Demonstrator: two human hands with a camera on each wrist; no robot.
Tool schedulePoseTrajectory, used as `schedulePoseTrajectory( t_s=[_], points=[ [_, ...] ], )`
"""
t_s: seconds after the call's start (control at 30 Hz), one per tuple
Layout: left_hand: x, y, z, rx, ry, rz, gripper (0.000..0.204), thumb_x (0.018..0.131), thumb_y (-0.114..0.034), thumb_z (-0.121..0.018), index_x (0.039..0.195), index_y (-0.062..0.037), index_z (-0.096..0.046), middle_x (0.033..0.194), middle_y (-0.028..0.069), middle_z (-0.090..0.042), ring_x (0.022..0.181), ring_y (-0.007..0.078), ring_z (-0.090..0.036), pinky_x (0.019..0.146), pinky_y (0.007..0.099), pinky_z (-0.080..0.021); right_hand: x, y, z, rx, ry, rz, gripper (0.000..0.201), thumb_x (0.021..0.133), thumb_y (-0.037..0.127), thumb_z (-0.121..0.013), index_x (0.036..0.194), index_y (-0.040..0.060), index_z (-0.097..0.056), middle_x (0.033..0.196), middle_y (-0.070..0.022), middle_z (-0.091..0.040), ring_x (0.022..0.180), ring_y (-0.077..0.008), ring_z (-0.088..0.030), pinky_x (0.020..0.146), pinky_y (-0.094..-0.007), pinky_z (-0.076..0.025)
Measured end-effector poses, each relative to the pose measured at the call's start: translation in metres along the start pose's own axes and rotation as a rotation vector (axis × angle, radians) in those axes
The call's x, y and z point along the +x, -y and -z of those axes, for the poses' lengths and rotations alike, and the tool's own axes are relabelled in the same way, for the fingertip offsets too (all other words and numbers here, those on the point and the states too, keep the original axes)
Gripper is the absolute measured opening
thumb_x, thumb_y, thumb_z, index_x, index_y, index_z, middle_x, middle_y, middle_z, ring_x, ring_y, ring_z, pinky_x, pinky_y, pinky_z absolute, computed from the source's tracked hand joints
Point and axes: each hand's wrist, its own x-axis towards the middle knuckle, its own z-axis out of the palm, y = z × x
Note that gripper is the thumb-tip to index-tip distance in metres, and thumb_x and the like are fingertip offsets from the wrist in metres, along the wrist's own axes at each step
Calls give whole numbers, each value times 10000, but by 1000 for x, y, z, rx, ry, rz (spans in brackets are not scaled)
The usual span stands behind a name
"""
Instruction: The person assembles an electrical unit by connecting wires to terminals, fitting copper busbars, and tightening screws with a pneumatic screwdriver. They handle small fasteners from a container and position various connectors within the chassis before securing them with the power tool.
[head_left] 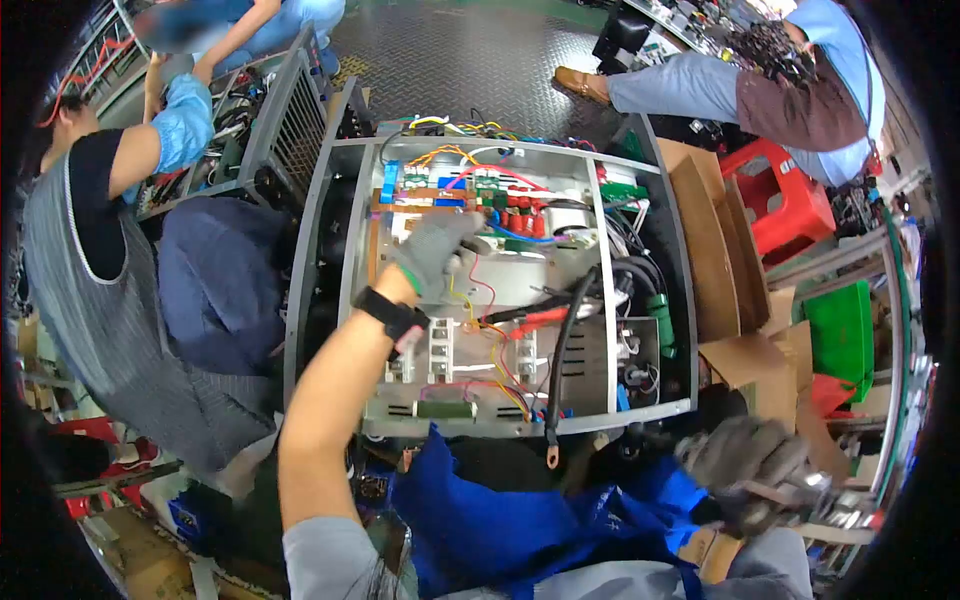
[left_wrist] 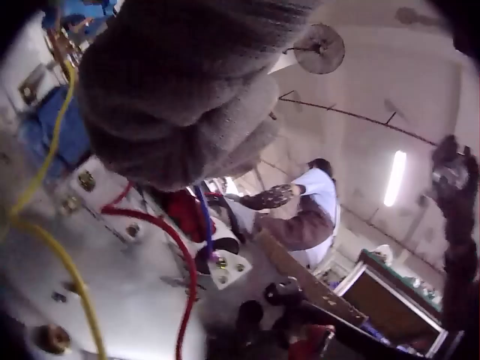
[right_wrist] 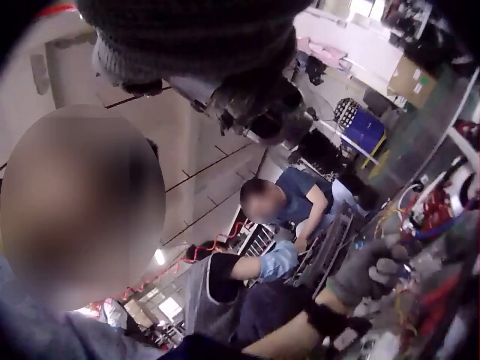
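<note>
A metal chassis [head_left: 610, 300] full of wiring and electrical parts lies before me in the head view. My gloved left hand [head_left: 437, 255] is over its upper left part, beside the red components [head_left: 522, 222]. In the left wrist view the grey glove [left_wrist: 180, 97] hangs over yellow wire [left_wrist: 82, 292] and red wire [left_wrist: 184, 255]; its fingertips are hidden, and I cannot tell whether they grip anything. At the lower right, outside the chassis, my blurred gloved right hand [head_left: 750, 465] grips a metallic tool [head_left: 845, 508]. The right wrist view shows that tool [right_wrist: 259, 109] dark under the glove.
A thick black cable [head_left: 570, 350] with a copper lug crosses the chassis front edge. Cardboard [head_left: 705, 250], a red stool [head_left: 775, 200] and a green bin [head_left: 840, 340] stand right. A person [head_left: 130, 300] sits close on the left; another person [head_left: 830, 100] sits at upper right.
</note>
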Motion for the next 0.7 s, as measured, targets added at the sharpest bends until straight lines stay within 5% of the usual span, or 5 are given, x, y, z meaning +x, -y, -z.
schedulePoseTrajectory(
  t_s=[0.27,0.37,0.4,0.57,0.7],
  points=[
    [-79,-49,-1,170,-255,-25,213,911,-229,-600,949,-20,-617,747,31,-615,540,45,-522,430,172,-389,-129,-9,-1,-400,462,-413,314,729,156,-725,1018,85,-623,986,-113,-634,858,-322,-616,747,-405,-514],
    [-100,-32,-15,420,-102,-39,254,911,-260,-600,988,-20,-627,764,33,-625,539,48,-522,437,190,-410,-176,-52,17,-464,743,-480,481,674,211,-732,1124,115,-593,1140,-122,-591,1037,-349,-568,866,-448,-476],
    [-104,-18,-18,663,28,-216,320,910,-323,-597,1004,-21,-644,774,32,-628,548,55,-525,445,201,-414,-189,-60,18,-467,827,-500,541,650,228,-737,1157,126,-579,1191,-125,-571,1089,-356,-547,899,-463,-461],
    [-133,27,-120,659,113,197,399,860,-391,-638,965,-7,-643,796,51,-631,565,78,-545,453,231,-420,-199,-67,-21,-474,1268,-374,631,636,239,-724,1230,157,-529,1193,-115,-551,1093,-328,-535,891,-484,-447],
    [-127,58,-160,1437,68,17,393,738,-328,-739,897,22,-654,718,138,-645,602,227,-630,529,355,-502,-200,-46,-60,-606,1468,-137,537,694,254,-684,1202,164,-535,1090,-83,-589,1032,-282,-578,806,-447,-478]
  ],
)
